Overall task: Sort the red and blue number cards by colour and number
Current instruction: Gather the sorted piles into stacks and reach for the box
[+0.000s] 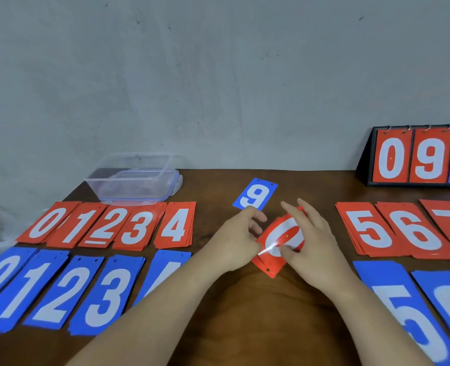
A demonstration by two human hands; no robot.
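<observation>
Two hands meet over a small stack of red cards point(271, 262), held tilted just above the middle of the brown table point(245, 318). The left hand point(234, 241) grips the stack's left edge with curled fingers. The right hand point(316, 244) holds it from the other side, thumb on the top card's face and fingers stretched past the far edge. The top card bears a rounded white digit, but glare and the thumb hide which one.

Just beyond the hands a single blue 9 card point(255, 194) lies flat. To the left run a row of red piles 0 to 4 point(107, 225) and, nearer, a row of blue piles 0 to 4 point(60, 289). To the right lie red piles 5, 6 and 7 point(403, 231), with blue piles 5 and 6 point(414, 313) in front of them.

At the back left stands a clear plastic box point(137, 180), and at the back right a flip scoreboard point(414, 157) showing red 0, red 9 and a cut-off blue card.
</observation>
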